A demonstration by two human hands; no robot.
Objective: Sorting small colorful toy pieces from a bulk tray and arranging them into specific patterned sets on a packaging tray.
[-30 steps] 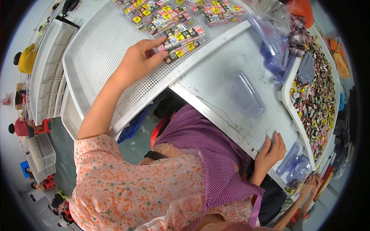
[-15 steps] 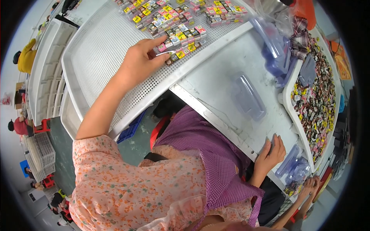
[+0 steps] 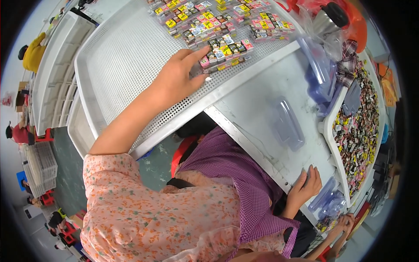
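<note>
My left hand (image 3: 176, 78) is over the white perforated tray (image 3: 126, 52), thumb and forefinger spread beside the near end of a stack of clear packs (image 3: 224, 54). These packs hold small pink, yellow and black wrapped pieces. The fingertips are at the stack's edge, and I see nothing gripped between them. More such stacks (image 3: 209, 26) stand farther back in the tray. My right hand (image 3: 305, 185) lies on the metal table's edge, fingers stretched out and holding nothing. An empty clear plastic box (image 3: 286, 124) is on the table between my hands.
Nested clear boxes (image 3: 321, 74) stand at the table's back, near a steel flask (image 3: 329, 19). On the right a white bin (image 3: 327, 126) holds many loose wrapped pieces (image 3: 358, 131). Another person's hands (image 3: 345, 225) are at lower right, near more clear plastic boxes (image 3: 329, 201).
My left hand has opened and let go of a clear pack, which now sits on the near stack. The whole view has shifted slightly. My right hand stays at the table edge.
</note>
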